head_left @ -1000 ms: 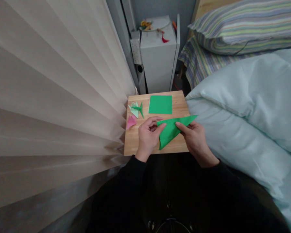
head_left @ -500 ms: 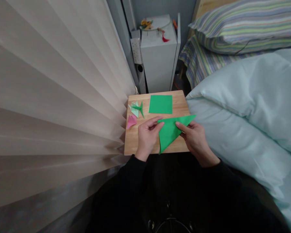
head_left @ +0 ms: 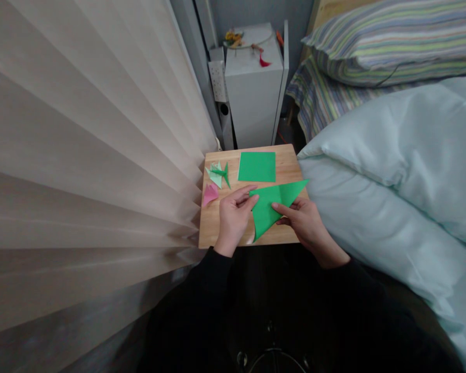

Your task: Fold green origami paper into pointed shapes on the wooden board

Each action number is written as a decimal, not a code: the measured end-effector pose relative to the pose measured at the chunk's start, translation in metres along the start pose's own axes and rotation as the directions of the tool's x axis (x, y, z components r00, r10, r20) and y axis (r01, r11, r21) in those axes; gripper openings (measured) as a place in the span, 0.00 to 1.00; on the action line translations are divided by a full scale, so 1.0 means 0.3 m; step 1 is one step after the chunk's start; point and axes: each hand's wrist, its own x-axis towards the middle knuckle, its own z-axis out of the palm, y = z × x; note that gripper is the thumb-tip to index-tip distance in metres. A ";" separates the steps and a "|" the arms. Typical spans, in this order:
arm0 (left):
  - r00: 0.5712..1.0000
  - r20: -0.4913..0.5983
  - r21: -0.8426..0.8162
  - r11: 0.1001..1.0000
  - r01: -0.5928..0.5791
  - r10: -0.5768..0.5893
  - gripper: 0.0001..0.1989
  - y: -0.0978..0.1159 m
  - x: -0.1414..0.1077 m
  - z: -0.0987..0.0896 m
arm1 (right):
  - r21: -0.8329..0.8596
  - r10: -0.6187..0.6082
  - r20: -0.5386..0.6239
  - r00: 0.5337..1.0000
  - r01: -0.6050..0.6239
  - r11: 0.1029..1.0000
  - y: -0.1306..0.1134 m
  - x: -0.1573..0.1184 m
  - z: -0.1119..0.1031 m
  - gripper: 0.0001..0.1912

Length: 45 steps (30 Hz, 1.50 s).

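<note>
A sheet of green origami paper (head_left: 266,213), folded into a triangle, is held above the small wooden table (head_left: 209,228). My left hand (head_left: 234,216) pinches its upper left corner between thumb and fingers. Along the slanting lower right edge, my right hand (head_left: 303,221) grips it, thumb on the front and fingers partly hidden behind. One point of the triangle reaches out to the upper right, another hangs down. Beyond the hands lies a flat stack of green paper (head_left: 257,167).
Folded paper pieces lie at the table's left side: a green one (head_left: 222,174) and a pink one (head_left: 210,194). A pleated curtain (head_left: 140,171) borders the left, a bed with a pale quilt (head_left: 373,207) the right. Behind stands a white cabinet (head_left: 252,98).
My right hand has slid a little left and toward the paper's middle. The folded paper has shifted slightly left and up with both hands on it.
</note>
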 end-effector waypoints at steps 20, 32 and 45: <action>1.000 0.003 -0.009 1.000 -0.005 0.005 0.10 0.025 -0.001 0.001 | -0.021 -0.002 -0.003 1.000 0.002 1.000 0.004 0.004 -0.006 0.19; 1.000 0.000 0.012 1.000 -0.022 0.022 0.10 0.012 0.002 -0.002 | -0.138 -0.084 -0.004 0.996 0.083 0.987 0.011 0.019 -0.019 0.18; 0.999 0.024 0.037 0.999 -0.035 0.034 0.09 0.006 0.000 -0.001 | 0.051 -0.102 -0.042 0.994 0.104 0.993 0.006 0.008 -0.002 0.23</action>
